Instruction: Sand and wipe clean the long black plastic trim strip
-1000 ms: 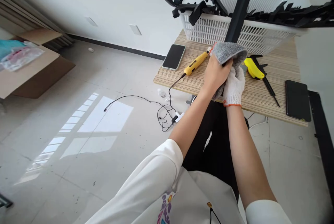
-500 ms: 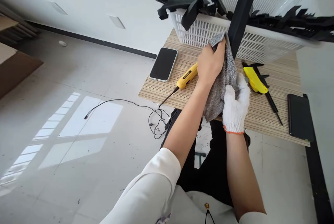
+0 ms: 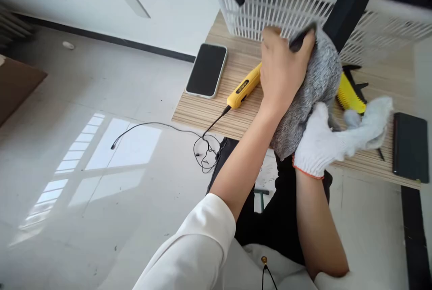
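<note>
My bare left hand (image 3: pixel 282 68) grips a fluffy grey cloth (image 3: pixel 319 76) near its top edge, with a dark piece showing between thumb and fingers. A long black plastic strip (image 3: pixel 356 4) runs from behind the cloth up to the right; how far it reaches inside the cloth is hidden. My right hand (image 3: pixel 332 142) wears a white knit glove with an orange cuff. Its thumb is up by the cloth's lower right side, and its fingers, somewhat blurred, stretch to the right over the table. Beyond them lies a yellow-handled cutter (image 3: pixel 351 94).
A white slatted basket (image 3: pixel 270 6) with black plastic parts stands at the back of the wood-grain table (image 3: pixel 189 112). A yellow corded tool (image 3: pixel 245 86) and a phone (image 3: pixel 207 70) lie left of my hands. A dark phone (image 3: pixel 411 146) lies at right. The tool's cable (image 3: pixel 162 123) trails to the floor.
My right hand has gone from closing at the cloth to fingers stretched out rightward. The cloth is spread wider, and the black strip leans further right. The view has shifted slightly.
</note>
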Demonstrator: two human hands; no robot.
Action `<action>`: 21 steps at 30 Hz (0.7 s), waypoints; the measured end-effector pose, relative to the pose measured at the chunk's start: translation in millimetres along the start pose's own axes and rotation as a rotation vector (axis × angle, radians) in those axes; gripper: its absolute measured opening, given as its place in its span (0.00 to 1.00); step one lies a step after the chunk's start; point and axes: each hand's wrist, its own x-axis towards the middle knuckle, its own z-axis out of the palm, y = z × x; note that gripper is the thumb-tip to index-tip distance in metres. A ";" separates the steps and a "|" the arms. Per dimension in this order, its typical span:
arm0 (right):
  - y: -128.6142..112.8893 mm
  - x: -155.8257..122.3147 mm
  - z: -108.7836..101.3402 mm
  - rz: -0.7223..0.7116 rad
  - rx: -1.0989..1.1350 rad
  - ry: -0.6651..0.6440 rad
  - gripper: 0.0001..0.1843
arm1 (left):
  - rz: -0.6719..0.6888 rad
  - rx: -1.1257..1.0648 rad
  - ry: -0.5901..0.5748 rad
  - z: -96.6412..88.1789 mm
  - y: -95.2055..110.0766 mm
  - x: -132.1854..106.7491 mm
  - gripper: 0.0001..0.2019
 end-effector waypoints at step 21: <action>-20.9 55.3 -5.4 0.073 0.126 -0.672 0.25 | 0.168 -0.344 -0.362 15.8 -14.6 -18.3 0.11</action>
